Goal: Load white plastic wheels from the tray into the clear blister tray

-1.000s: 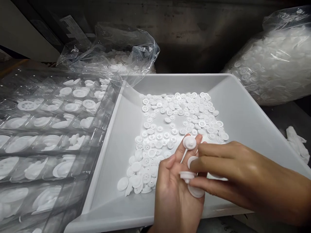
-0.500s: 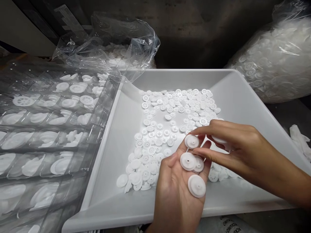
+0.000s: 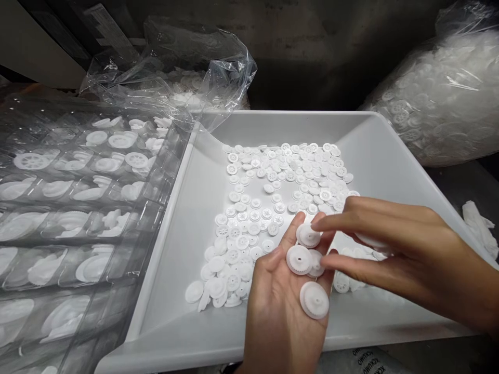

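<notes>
My left hand is palm up over the tray, its fingers bent slightly upward. Several white plastic gears lie on it: one gear near the heel of the palm, another gear overlapping a smaller one at mid-palm, and a third gear on the fingers. My right hand reaches in from the right, thumb and index finger apart, the index fingertip at the uppermost gear. Another white gear, partly hidden, is tucked under its curled fingers.
A grey-white tray holds many loose white gears. Left of it stand clear plastic trays with white parts in compartments. An open clear bag lies behind; a full bag of white parts stands at the right.
My right thumb and index finger have spread apart, and the hand has shifted right with its tucked gear. The gears in my left palm stay nearly in place.
</notes>
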The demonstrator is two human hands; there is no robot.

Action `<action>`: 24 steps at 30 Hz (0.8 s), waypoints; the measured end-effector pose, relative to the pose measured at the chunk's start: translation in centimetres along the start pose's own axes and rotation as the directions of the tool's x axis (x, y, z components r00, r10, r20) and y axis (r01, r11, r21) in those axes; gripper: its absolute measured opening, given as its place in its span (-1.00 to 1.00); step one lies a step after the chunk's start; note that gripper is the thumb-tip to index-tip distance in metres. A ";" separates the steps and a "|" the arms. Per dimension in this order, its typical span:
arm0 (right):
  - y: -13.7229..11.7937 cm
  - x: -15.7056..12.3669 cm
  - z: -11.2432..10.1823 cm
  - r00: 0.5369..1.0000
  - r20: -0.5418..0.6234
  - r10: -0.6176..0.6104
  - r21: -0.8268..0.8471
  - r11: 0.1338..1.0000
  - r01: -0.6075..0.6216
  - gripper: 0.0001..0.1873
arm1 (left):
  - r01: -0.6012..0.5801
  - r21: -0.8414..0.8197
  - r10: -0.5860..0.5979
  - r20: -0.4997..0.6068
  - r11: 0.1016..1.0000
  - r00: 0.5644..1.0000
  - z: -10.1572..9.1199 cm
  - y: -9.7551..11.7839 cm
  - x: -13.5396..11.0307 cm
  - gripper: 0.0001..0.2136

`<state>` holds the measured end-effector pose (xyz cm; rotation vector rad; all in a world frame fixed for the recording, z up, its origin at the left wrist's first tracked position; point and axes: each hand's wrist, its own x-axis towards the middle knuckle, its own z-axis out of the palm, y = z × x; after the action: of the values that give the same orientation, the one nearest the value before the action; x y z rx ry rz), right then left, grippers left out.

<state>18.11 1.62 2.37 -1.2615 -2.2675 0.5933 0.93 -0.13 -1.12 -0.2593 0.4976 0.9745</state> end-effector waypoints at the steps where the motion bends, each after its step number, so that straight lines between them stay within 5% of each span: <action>1: -0.1 -0.1 0.1 0.999 0.020 -0.031 -0.008 0.999 0.031 -0.78 | 0.019 0.000 -0.019 0.009 1.000 1.000 -0.1 0.1 0.0 -0.62; 7: -0.9 -0.6 1.9 0.994 -0.004 -0.113 -0.136 0.984 0.112 -0.83 | 0.065 -0.017 -0.063 0.097 0.998 0.993 -0.2 0.3 -0.3 -0.51; 14: -1.6 -0.4 2.9 0.989 -0.050 -0.137 -0.098 0.986 0.131 -0.92 | 0.080 0.004 -0.080 0.082 0.997 0.993 -0.3 0.2 -0.2 -0.50; 24: -0.9 -0.8 1.2 0.986 0.144 -0.086 0.017 0.996 0.084 -0.77 | 0.021 -0.064 -0.028 -0.114 0.998 0.993 0.9 0.0 0.2 -0.47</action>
<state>17.16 0.29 1.75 -1.1431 -2.4196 0.6845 1.25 0.42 -0.39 -0.3789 0.5686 0.9556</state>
